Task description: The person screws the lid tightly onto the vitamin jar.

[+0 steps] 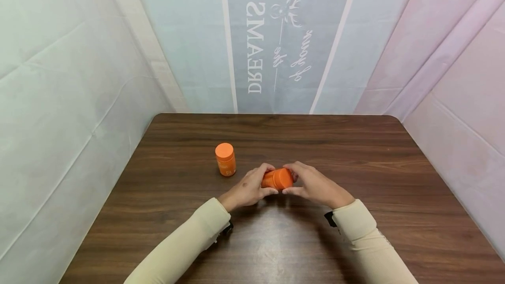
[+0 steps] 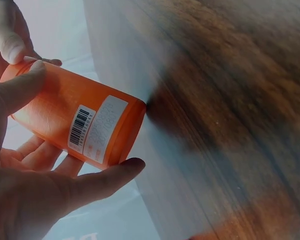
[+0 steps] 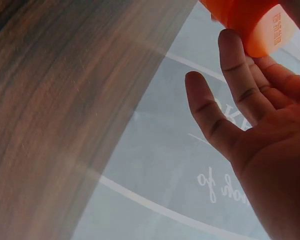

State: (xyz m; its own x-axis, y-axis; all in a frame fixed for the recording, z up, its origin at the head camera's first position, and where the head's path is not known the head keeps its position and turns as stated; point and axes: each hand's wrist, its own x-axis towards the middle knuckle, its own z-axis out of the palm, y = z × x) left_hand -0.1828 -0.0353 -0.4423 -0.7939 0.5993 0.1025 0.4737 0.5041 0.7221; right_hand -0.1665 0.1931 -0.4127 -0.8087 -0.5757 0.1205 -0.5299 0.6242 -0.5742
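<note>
An orange plastic bottle [image 1: 270,180] with a matching round lid [image 1: 284,179] is tipped on its side between the hands, lid toward the right. My left hand [image 1: 248,187] grips its body, thumb on the near side and fingers on the far side. At the lid end, my right hand [image 1: 317,186] holds the lid between thumb and fingers. The left wrist view shows a white barcode label [image 2: 97,130] near the bottle's base. In the right wrist view, raised marks show on the lid top [image 3: 275,32], and two fingers extend below it.
A second orange bottle [image 1: 226,161] stands upright, lid on, left of the hands. The dark wooden table [image 1: 335,139] has fabric walls around it, with a printed grey-blue curtain [image 1: 276,56] at the back.
</note>
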